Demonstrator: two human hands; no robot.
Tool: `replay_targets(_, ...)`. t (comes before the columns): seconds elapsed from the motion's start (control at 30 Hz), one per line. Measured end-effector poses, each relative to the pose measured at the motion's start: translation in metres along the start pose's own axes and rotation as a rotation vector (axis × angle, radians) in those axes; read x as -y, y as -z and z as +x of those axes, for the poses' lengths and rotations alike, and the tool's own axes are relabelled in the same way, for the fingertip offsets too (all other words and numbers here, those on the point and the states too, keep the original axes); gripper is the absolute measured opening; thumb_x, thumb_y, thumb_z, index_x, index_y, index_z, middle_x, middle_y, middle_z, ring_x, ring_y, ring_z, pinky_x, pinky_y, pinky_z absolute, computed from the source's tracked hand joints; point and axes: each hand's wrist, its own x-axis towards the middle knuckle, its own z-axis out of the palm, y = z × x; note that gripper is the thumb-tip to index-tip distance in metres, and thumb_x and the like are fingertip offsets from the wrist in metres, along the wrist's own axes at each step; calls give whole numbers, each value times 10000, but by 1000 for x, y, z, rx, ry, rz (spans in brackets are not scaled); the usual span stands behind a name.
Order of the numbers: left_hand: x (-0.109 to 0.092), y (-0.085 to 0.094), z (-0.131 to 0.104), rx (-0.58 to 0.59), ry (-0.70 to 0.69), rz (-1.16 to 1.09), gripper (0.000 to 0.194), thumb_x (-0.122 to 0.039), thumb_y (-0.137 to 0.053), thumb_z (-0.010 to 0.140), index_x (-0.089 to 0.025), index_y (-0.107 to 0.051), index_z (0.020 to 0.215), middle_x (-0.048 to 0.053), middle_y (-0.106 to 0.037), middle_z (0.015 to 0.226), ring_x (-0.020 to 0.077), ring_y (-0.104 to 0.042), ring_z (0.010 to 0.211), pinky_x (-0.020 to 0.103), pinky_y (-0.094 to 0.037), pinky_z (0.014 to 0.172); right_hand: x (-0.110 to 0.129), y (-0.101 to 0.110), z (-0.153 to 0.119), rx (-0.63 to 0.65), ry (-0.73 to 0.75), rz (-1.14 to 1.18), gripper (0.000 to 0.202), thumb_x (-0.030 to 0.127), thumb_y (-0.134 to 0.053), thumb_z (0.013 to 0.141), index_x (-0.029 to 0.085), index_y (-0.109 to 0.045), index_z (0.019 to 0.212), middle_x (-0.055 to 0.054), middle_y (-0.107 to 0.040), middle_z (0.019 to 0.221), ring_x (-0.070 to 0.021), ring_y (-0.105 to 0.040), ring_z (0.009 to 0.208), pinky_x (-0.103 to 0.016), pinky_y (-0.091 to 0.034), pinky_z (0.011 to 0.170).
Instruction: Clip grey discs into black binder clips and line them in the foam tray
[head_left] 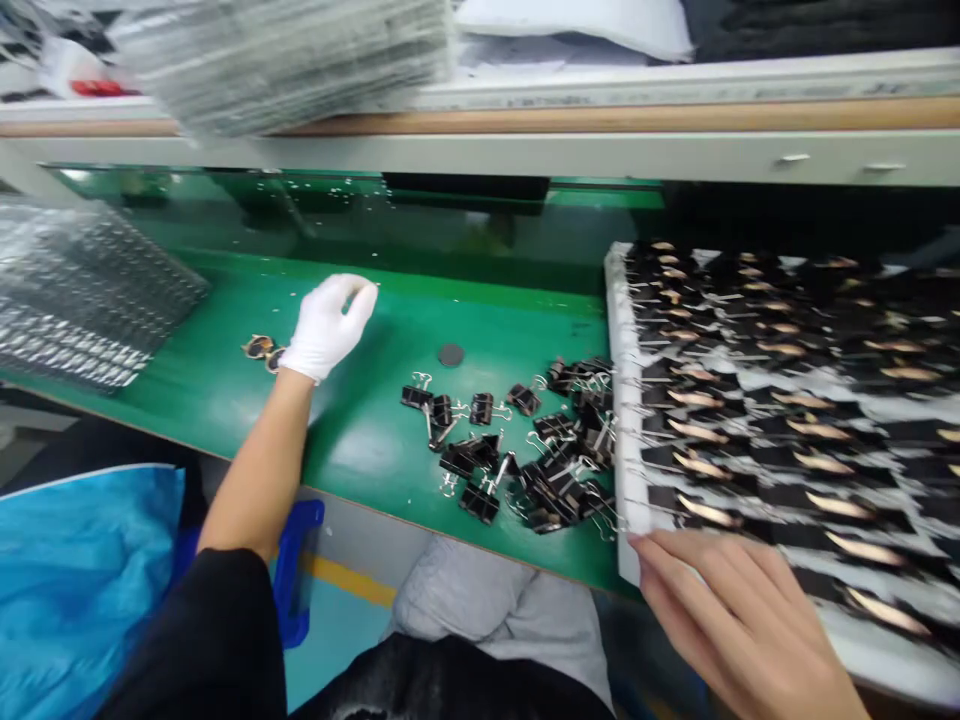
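Note:
My left hand [330, 325], in a white glove, is over the green table [382, 450] with thumb and fingers pinched together; whatever is at the fingertips is too small to name. Beside its wrist lie small round pieces with gold-coloured rims [259, 347]. A dark disc [451, 355] rests to the right of this hand. Black binder clips [555, 490] are heaped on the table between my hands. My bare right hand [727, 610] is at the near left corner of a white tray [634, 540], its fingertips close together at the edge; what they hold, if anything, is hidden.
Rows of black clips with pale curved pieces [697, 432] fill the tray at the right. Stacked clear plastic trays [90, 290] stand at the left. A shelf [495, 150] crosses the back, with another stack [300, 60] overhanging it. A blue bag [90, 590] is at lower left.

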Motion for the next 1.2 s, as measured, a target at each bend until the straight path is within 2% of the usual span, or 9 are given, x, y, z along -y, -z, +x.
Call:
replay_targets(0.1,28,9,-11,92,239,161,466,-509,-422,1015,-200,-708,1216,172,-720,1307,354,-646,1258,519,-481,1132,0,-1,19,-51,-23,62,176,68,-616,1014,151,-723,1126,-97,-789,984,-226,-711,854,-413,-462,810)
replay_targets(0.2,45,29,-21,158,570,276,671,-634,-482,965,-155,-628,1412,285,-601,1444,479,-574,1342,627,-459,1114,6,-6,40,-107,-26,103,212,85,-635,1004,204,-730,1151,-66,-813,982,-237,-736,826,-436,-455,793)
replay_targets(0.3,56,42,-34,203,706,300,807,-730,-447,945,-141,-583,1479,317,-526,1505,527,-531,1375,665,-460,1097,12,-12,55,-141,2,121,230,73,-642,984,220,-738,1133,-48,-825,962,-241,-754,784,-461,-461,790)
replay_targets(0.47,54,21,-52,312,675,335,742,-700,-435,968,-159,-570,1458,308,-485,1543,550,-459,1414,733,-456,1059,21,-25,62,-116,-13,185,245,67,-656,975,219,-720,1156,-57,-828,1010,-259,-771,831,-483,-480,813)
replay_targets(0.6,31,-12,-52,279,460,344,544,-465,-397,1039,-113,-588,1409,311,-480,1539,539,-453,1384,749,-454,1036,36,-40,61,-150,-2,195,269,63,-655,981,233,-715,1180,-56,-829,1011,-257,-771,832,-484,-483,823)
replay_targets(0.7,12,-29,-47,265,310,304,473,-274,-351,1044,-130,-615,1408,255,-493,1569,472,-463,1396,676,-478,1064,51,-52,62,-193,33,203,277,36,-663,965,221,-726,1160,-41,-828,976,-243,-777,834,-464,-492,837)
replay_targets(0.93,-7,-44,-49,276,69,204,434,-251,-410,1047,-241,-684,1383,97,-577,1567,308,-455,1474,474,-456,1191,82,-72,63,-398,-11,244,228,25,-656,940,164,-739,1101,-61,-836,915,-229,-787,815,-449,-510,842)
replay_targets(1.03,-13,-44,-55,207,62,210,437,-244,-457,1015,-210,-666,1397,130,-525,1608,325,-440,1494,474,-452,1196,91,-83,61,-494,8,258,212,50,-638,940,175,-749,1069,-39,-839,884,-206,-787,801,-428,-520,839)
replay_targets(1.2,-21,-39,-58,104,281,294,734,-523,-591,959,-127,-462,1564,258,-564,1498,439,-574,1334,546,-530,1053,96,-104,56,-622,-39,257,290,36,-643,879,235,-763,1053,-2,-834,896,-189,-778,819,-404,-532,842)
